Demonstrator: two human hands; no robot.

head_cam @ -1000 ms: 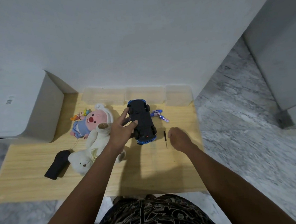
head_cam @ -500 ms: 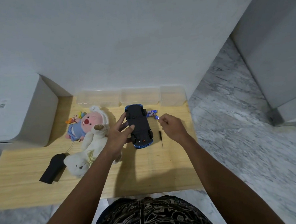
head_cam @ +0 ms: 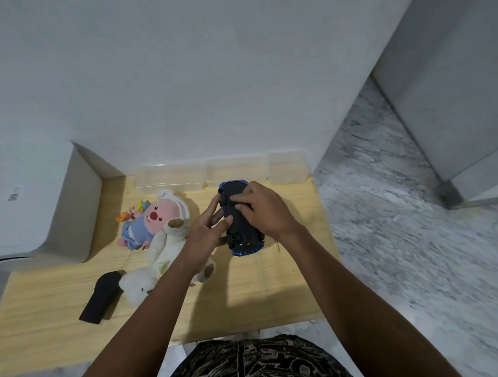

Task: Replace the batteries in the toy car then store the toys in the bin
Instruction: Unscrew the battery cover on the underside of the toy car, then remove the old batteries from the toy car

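Gripping upturned toy car [head_cam: 242, 232], L hand [head_cam: 200, 243], R hand [head_cam: 268, 213]

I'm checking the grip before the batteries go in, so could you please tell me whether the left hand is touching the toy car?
Touching. The head view shows the left hand with its fingers lying against the toy car's upturned underside.

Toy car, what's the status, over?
Left hand steadies upturned toy car. Right hand curled on its underside. Plush toys lie alongside, clear.
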